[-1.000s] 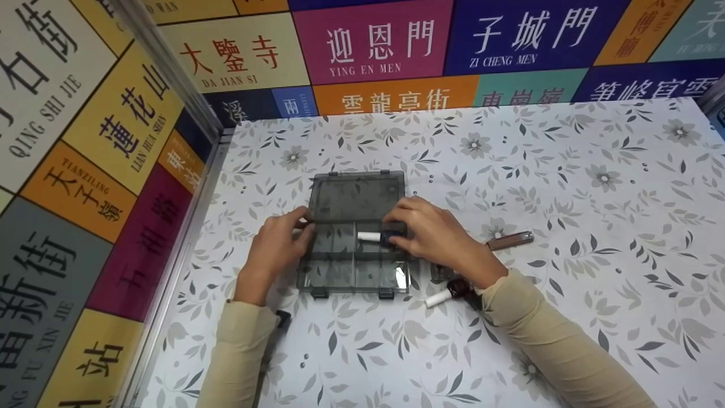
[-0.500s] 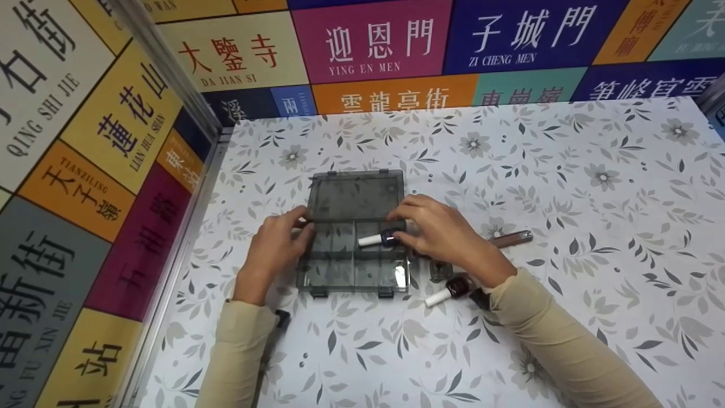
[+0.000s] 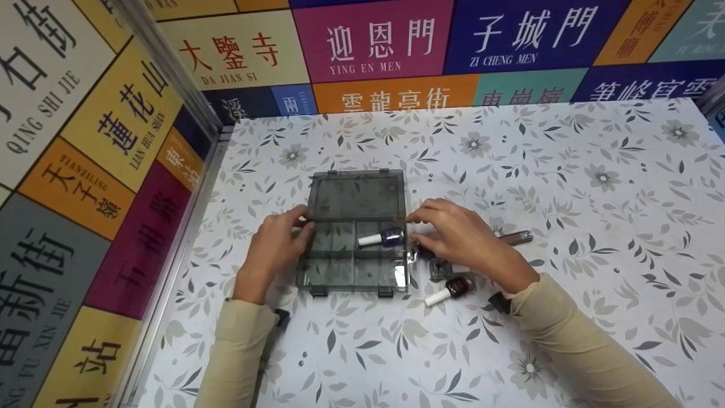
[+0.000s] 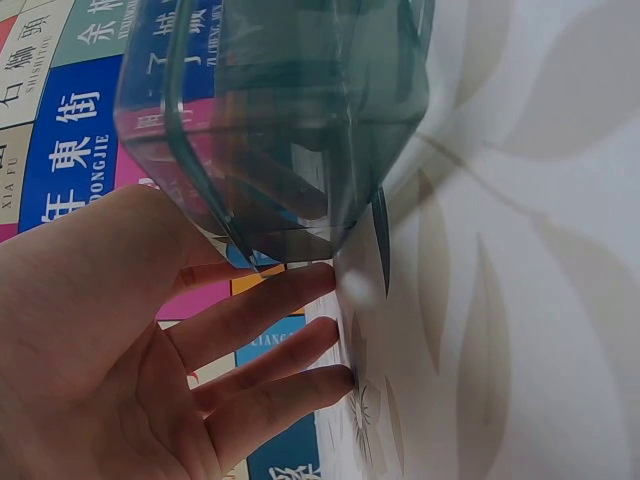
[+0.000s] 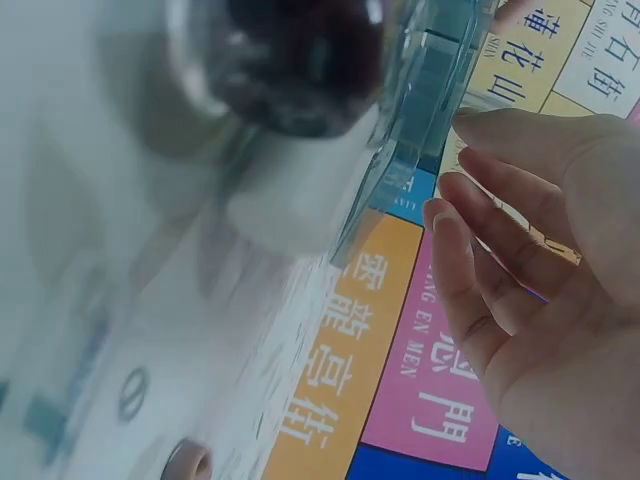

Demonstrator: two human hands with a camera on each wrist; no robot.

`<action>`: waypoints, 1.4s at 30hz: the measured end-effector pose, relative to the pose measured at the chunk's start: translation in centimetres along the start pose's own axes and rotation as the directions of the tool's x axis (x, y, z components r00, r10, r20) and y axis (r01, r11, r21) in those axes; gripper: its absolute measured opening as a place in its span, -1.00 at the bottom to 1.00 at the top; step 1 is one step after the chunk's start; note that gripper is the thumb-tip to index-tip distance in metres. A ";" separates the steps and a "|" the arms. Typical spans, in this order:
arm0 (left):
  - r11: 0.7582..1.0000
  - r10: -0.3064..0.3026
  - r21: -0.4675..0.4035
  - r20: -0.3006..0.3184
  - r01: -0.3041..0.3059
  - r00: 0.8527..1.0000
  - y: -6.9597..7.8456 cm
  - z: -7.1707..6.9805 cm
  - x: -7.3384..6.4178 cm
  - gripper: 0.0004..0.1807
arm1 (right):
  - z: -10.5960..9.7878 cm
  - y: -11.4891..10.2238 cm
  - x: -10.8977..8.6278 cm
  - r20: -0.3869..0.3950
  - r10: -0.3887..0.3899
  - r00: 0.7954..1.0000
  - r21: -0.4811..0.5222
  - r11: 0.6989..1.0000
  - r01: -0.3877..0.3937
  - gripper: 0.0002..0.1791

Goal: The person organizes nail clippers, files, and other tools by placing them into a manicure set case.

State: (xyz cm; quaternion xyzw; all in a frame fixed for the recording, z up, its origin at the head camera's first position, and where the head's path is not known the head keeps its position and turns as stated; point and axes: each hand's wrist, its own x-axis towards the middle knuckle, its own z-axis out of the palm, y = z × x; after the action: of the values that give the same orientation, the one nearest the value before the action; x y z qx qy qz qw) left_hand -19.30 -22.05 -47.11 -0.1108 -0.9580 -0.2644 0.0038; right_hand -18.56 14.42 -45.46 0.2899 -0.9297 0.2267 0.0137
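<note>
Bottle (image 3: pixel 389 237), dark blue, lies in the box (image 3: pixel 328 275) between left hand (image 3: pixel 274 249) and right hand (image 3: pixel 464 235). Right's fingers parted, nothing held; left's, loosely extended, touch the box's side, likely steadying it. Dark-red bottle (image 3: pixel 456 288) lies near right hand, probably for easy reach.

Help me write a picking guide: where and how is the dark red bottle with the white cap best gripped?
Probably by the slim white cap, pinched across its sides, coming from above and near: the dark red bottle lies on its side, cap end free, with a small grey item just beyond.
</note>
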 end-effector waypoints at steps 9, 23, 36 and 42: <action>1.000 -0.002 0.003 0.002 0.002 1.000 -0.1 0.1 0.0 -0.83 | -0.3 0.8 -1.2 0.046 0.027 0.999 0.001 1.000 -0.027 -0.64; 1.000 0.004 0.009 0.001 -0.004 1.000 0.0 0.2 0.0 -0.85 | 0.0 1.3 -2.1 0.110 0.047 0.993 0.000 0.999 -0.047 -0.62; 1.000 0.004 0.006 -0.005 -0.004 1.000 0.0 0.1 0.0 -0.85 | 0.4 0.8 -1.6 0.160 0.096 0.982 -0.012 0.995 -0.095 -0.60; 1.000 0.001 0.014 -0.010 -0.001 1.000 0.0 0.1 0.0 -0.84 | 0.4 0.5 -1.3 0.172 0.098 0.980 -0.026 0.995 -0.094 -0.63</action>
State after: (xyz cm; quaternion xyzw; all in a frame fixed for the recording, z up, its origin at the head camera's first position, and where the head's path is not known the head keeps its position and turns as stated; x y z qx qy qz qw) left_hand -19.32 -21.98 -47.23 -0.1099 -0.9597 -0.2583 0.0093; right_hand -17.69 15.34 -46.29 0.2631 -0.9423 0.1926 -0.0754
